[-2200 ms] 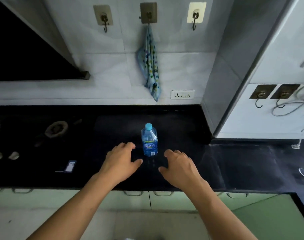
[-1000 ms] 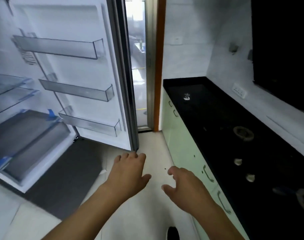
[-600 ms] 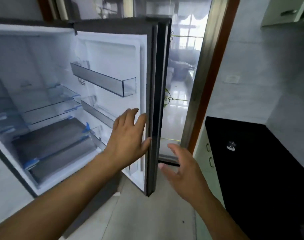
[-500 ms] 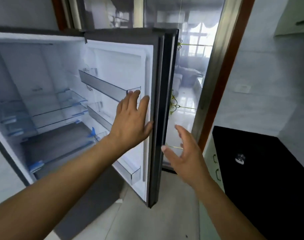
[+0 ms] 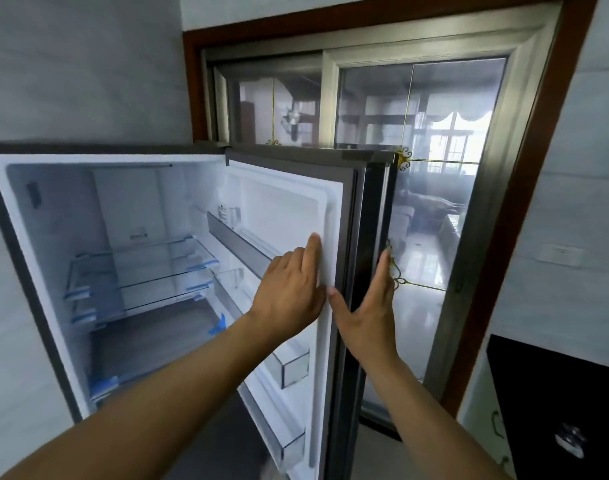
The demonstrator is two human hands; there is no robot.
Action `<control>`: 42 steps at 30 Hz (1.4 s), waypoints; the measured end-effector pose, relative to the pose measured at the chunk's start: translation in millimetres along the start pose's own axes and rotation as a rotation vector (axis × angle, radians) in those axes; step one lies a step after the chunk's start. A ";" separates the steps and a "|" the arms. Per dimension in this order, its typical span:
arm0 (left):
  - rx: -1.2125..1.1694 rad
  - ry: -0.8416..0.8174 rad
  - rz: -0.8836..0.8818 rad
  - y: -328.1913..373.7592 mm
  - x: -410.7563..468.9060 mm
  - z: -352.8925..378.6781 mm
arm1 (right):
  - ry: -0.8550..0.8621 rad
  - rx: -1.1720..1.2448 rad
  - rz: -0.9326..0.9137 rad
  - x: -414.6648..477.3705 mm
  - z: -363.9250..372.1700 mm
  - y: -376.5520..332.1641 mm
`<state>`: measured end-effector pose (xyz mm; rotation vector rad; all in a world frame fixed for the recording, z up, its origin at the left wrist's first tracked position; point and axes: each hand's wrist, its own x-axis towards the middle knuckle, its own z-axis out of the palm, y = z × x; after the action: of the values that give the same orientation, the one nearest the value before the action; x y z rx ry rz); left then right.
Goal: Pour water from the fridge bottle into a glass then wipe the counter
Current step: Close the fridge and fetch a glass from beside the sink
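The fridge [image 5: 129,237] stands open in front of me, its glass shelves bare. Its door [image 5: 282,209] swings out to the right, edge-on toward me. My left hand [image 5: 291,292] lies flat with fingers spread on the white inner lining near the door's edge. My right hand [image 5: 368,306] is open, palm against the dark outer edge of the door. Neither hand holds anything. The water bottle and the glass are out of view.
Behind the door is a sliding glass door [image 5: 417,202] in a metal and wood frame. The black counter [image 5: 555,393] shows at the lower right with a small shiny object [image 5: 569,441] on it. Empty door bins [image 5: 292,368] line the fridge door.
I turned from the counter and bottle to the fridge. Both hands rose to the door's edge; the left now rests on the inner lining and the right on the outer edge.
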<state>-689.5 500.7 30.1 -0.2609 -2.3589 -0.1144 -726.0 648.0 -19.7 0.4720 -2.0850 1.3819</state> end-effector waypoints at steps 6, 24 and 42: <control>-0.017 0.036 -0.027 -39.7 -35.6 -26.7 | 0.041 0.027 -0.131 -41.0 28.4 -28.2; -0.330 0.229 -0.246 -253.0 -156.2 -148.1 | -0.168 0.086 -0.503 -127.3 249.3 -171.8; -0.002 0.260 -0.359 -456.9 -155.5 -139.0 | -0.387 -0.275 -0.731 -48.0 450.1 -199.1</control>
<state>-587.2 9.1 18.5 0.1706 -2.1233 -0.3035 -697.5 154.7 -39.6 1.2998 -2.0204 0.5990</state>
